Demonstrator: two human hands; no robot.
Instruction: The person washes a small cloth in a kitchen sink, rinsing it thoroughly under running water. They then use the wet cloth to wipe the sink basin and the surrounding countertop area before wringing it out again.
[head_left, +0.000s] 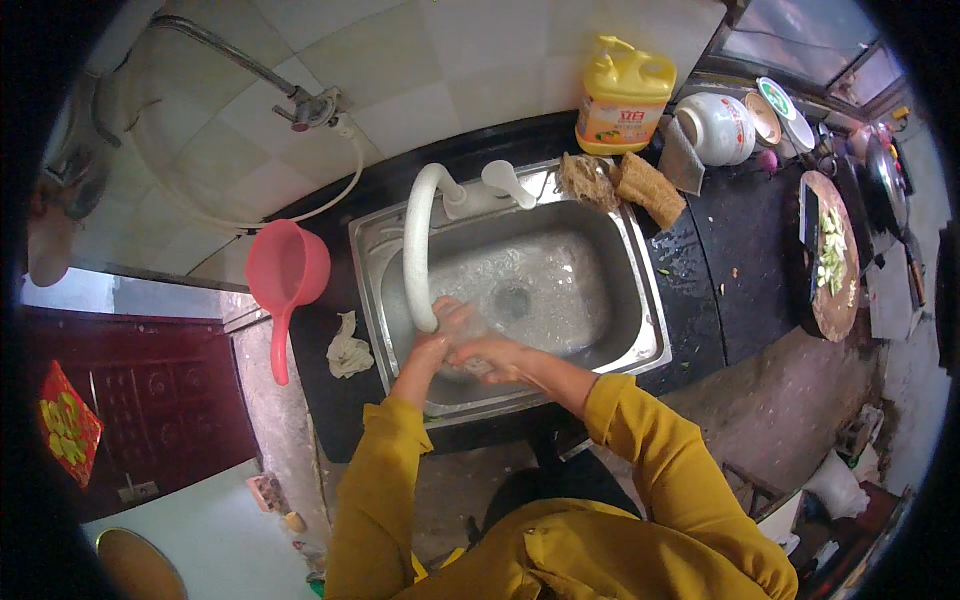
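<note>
My left hand (448, 324) and my right hand (491, 358) are close together over the near left part of a stainless steel sink (654, 330). Both are right by the mouth of a white curved faucet (417, 247), where running water blurs them. Whether either one holds something small cannot be told. Water covers the basin floor around the round drain (513, 300). The white faucet lever (504, 180) stands behind the basin.
A pink plastic dipper (289, 262) and a crumpled cloth (349, 351) lie left of the sink. Behind it stand a yellow detergent jug (626, 97) and fibre scrubbers (651, 189). At right, a round cutting board (840, 315) bears chopped greens and a cleaver (808, 225).
</note>
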